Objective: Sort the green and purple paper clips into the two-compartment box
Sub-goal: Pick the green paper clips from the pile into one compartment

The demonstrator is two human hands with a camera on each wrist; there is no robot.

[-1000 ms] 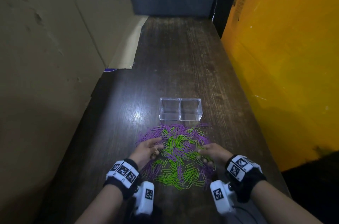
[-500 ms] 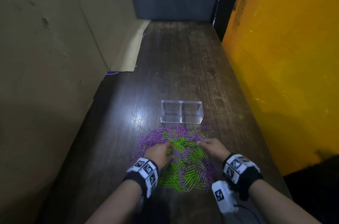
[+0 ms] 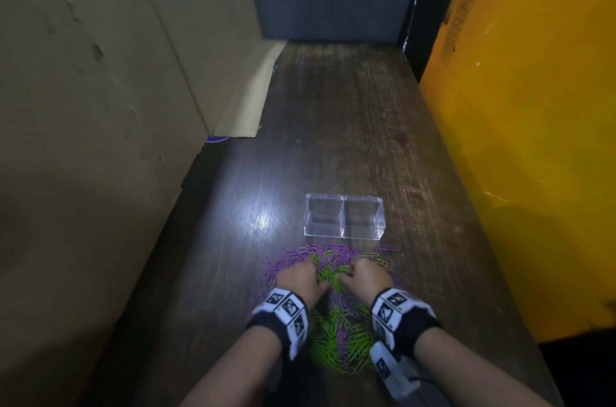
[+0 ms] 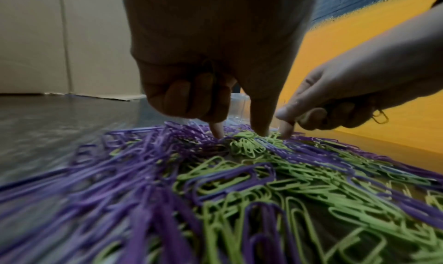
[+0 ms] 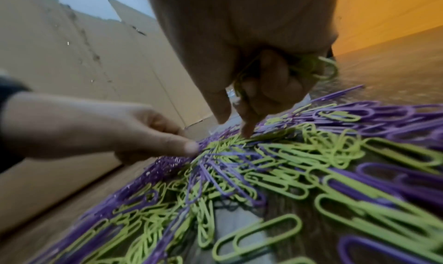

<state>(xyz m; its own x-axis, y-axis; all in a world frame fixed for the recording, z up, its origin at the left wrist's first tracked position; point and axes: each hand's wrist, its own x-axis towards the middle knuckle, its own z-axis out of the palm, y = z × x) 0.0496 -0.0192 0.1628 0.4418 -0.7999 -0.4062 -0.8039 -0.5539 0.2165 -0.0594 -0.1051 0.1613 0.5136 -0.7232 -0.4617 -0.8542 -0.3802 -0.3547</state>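
Boxes: we count one clear box [image 3: 345,216].
Compartments: we see two, side by side.
Hands: we count two, the left hand [image 3: 298,280] and the right hand [image 3: 365,276].
Purple paper clips [image 4: 134,154]: we cannot count them, too many and tangled.
Green paper clips [image 5: 287,154]: we cannot count them either, mixed into the same heap.
Wrist bands: we count two.

No readable text; wristbands [image 3: 288,306] carry only coded marker squares.
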